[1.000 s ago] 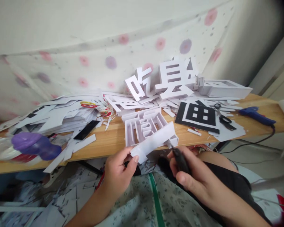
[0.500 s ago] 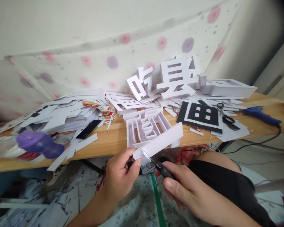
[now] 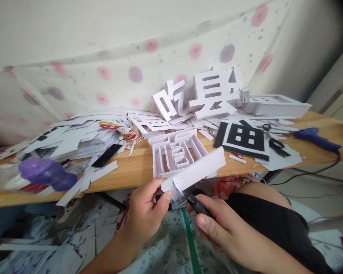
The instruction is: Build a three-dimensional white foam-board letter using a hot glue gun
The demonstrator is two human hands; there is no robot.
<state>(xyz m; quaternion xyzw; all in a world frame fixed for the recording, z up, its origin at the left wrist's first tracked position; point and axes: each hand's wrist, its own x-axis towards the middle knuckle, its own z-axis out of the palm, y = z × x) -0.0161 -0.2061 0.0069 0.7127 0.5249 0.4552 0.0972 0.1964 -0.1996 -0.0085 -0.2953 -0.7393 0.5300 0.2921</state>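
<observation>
White strip (image 3: 200, 167) held at lower centre

At left, a purple bottle (image 3: 47, 173) lies on the desk (image 3: 135, 167). My left hand (image 3: 148, 207) pinches the strip's left end, before a white compartmented form (image 3: 177, 155). My right hand (image 3: 223, 224) grasps a black-handled tool (image 3: 199, 206), tip at the strip. Far right: a blue glue gun (image 3: 317, 139).

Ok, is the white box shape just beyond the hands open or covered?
The box shape is open on top: we see down between its walls. The held strip hides part.
</observation>
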